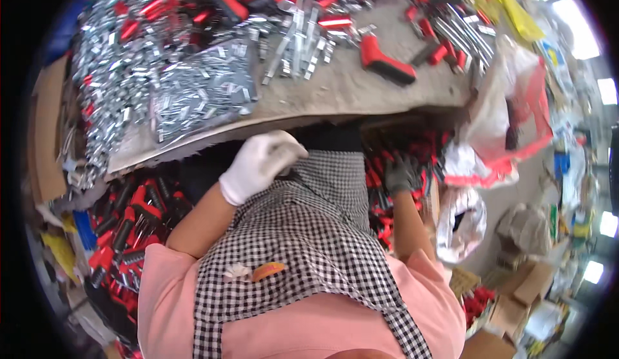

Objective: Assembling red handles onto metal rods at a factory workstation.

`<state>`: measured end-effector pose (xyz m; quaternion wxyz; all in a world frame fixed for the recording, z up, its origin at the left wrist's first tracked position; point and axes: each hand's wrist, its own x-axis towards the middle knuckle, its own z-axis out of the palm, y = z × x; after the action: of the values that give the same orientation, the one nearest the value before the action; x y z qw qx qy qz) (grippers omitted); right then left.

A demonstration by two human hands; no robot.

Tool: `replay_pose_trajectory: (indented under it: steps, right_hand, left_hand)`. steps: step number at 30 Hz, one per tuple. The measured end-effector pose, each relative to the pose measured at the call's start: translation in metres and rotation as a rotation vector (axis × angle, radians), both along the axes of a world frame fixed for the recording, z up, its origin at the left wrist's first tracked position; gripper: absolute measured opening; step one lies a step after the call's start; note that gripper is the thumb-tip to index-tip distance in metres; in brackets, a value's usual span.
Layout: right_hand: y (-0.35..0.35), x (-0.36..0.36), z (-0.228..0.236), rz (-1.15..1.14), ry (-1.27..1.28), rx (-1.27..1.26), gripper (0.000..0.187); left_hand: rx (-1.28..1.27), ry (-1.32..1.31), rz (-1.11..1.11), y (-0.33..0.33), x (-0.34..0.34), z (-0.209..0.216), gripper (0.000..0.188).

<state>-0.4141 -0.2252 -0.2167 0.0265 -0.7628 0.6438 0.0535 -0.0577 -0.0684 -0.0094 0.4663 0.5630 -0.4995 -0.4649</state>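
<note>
My left hand (261,165), in a white glove, is held over my lap just below the bench edge. Its fingers are curled together, and whatever may be in them is hidden. My right hand (403,174), in a dark grey glove, reaches down with its fingers spread onto a pile of red-and-black handles (379,165) to the right of my lap. On the bench (309,98) in front lies a red-and-black pistol-shaped tool handle (387,61). A clear bag of small metal bits (206,88) sits near the bench's front edge.
Loose silvery metal sockets (122,62) cover the bench's left side. Metal rods (461,33) lie at its right. A white-and-red sack (509,107) hangs beside the bench. More red-and-black tools (132,220) are heaped at my left. Cardboard boxes (525,288) stand at the lower right.
</note>
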Motion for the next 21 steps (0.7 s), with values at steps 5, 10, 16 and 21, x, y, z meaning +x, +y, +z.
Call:
replay_pose_trajectory:
  steps: [5,10,16,21]
  right_hand:
    - [-0.001,0.007,0.030,0.096,0.016,0.065,0.051]
    - [-0.007,0.079,0.133,0.612,-0.626,-0.259,0.026]
    - [-0.034,0.231,0.233,1.186,-0.424,-0.385,0.047]
    - [-0.064,0.338,0.226,1.297,0.112,-0.231,0.042]
  left_hand:
    - [0.077,-0.032,0.019,0.008,0.007,-0.007,0.029]
    - [-0.028,-0.046,0.035,0.015,0.013,-0.004,0.029]
    - [-0.046,-0.118,0.025,0.020,0.013,0.015,0.029]
    - [-0.118,-0.284,0.039,0.039,0.030,0.029,0.020]
